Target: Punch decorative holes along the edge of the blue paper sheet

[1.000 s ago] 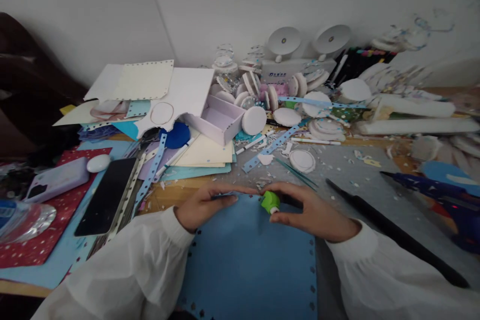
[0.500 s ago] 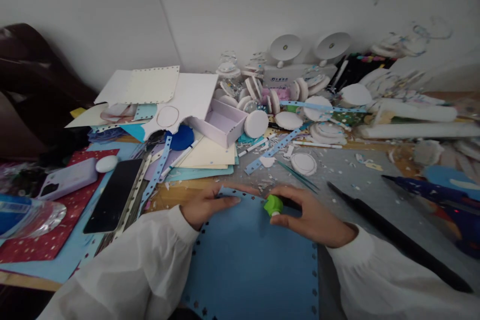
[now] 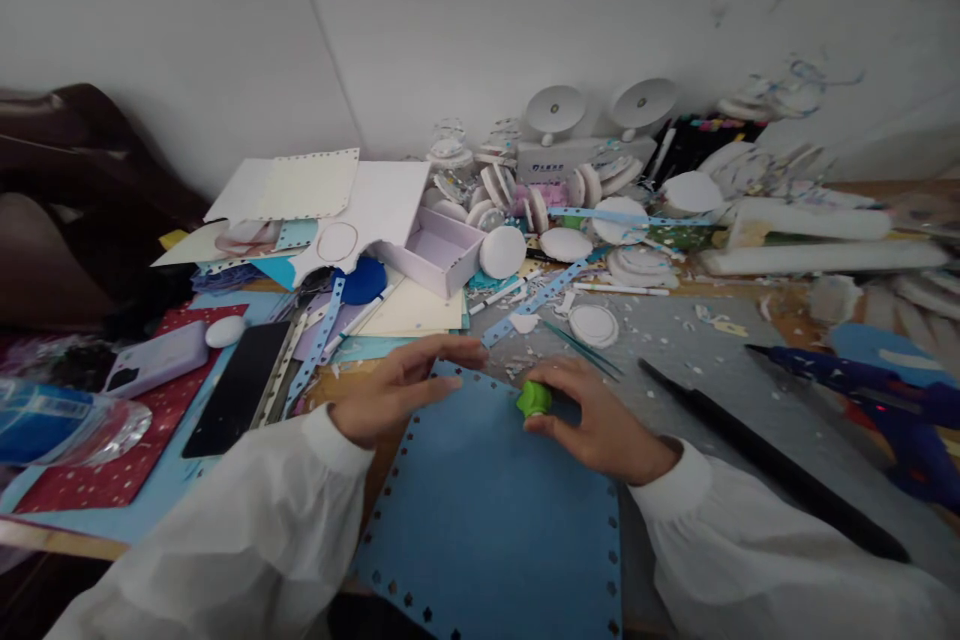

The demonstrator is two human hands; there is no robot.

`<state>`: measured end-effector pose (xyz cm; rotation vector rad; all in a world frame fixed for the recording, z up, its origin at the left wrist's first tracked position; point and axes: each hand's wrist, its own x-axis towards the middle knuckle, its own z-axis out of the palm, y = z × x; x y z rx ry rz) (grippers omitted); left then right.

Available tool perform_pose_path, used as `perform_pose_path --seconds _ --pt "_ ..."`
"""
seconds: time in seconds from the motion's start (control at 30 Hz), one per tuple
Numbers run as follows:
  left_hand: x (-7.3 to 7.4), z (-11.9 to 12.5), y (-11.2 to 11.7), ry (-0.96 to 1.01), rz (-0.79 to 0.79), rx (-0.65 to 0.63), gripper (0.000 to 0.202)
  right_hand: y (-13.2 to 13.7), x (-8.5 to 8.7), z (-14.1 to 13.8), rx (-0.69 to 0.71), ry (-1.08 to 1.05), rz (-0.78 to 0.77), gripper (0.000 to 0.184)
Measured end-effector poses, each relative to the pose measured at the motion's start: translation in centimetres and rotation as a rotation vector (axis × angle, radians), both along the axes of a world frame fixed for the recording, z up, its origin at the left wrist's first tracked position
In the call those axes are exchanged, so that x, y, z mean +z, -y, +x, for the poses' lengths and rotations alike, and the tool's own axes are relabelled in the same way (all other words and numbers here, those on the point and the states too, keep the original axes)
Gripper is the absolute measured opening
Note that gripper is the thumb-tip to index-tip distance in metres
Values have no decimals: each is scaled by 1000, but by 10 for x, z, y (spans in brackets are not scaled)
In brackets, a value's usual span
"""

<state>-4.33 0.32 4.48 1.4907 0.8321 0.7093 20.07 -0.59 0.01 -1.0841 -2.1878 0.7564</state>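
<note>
A blue sheet of paper [image 3: 495, 500] lies in front of me, with small shaped holes punched along its left, right and far edges. My right hand [image 3: 600, 420] is closed around a green craft punch [image 3: 534, 400] at the sheet's far edge, right of its middle. At the far left corner is my left hand [image 3: 405, 385], fingers stretched out and apart from the thumb. Its thumb tip is close to the corner; whether it touches the paper I cannot tell. The punch hides part of the far edge.
Tweezers [image 3: 581, 348], a white disc [image 3: 594, 326] and paper scraps lie beyond the sheet. A black knife-like tool [image 3: 765, 455] and a blue glue gun [image 3: 862, 390] are on the right. Leftward are a black phone [image 3: 238, 390], a bottle [image 3: 67, 423] and a lilac box [image 3: 442, 255].
My left hand has loosened from the sheet's corner, its fingers lifting away from the thumb. My right hand still holds the punch at the far edge. The view has shifted slightly.
</note>
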Motion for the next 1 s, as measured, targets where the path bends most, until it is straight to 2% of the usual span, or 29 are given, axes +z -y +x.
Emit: perform_pose_path --seconds 0.1,0.17,0.23,0.3,0.37,0.47,0.67,1.0 --pt "31 11 7 -311 401 55 44 0 -1 1 -24 -18 53 19" --pt "42 28 12 -551 629 -18 58 1 -2 1 -25 -28 81 19" --pt "41 51 13 -749 750 -184 63 2 -3 0 -25 -29 108 17" --pt "32 72 10 -930 831 -233 57 2 -3 -1 -24 -13 131 13" --pt "21 86 3 -1049 850 -228 46 2 -2 -2 -26 12 154 8" --pt "12 95 -9 -1129 832 -246 42 1 0 -3 -29 51 180 5" --pt "10 92 -16 -1160 788 -309 51 1 -2 -4 -1 77 189 7" --pt "4 89 -14 -1130 758 -314 41 3 -5 -6 15 122 233 10"
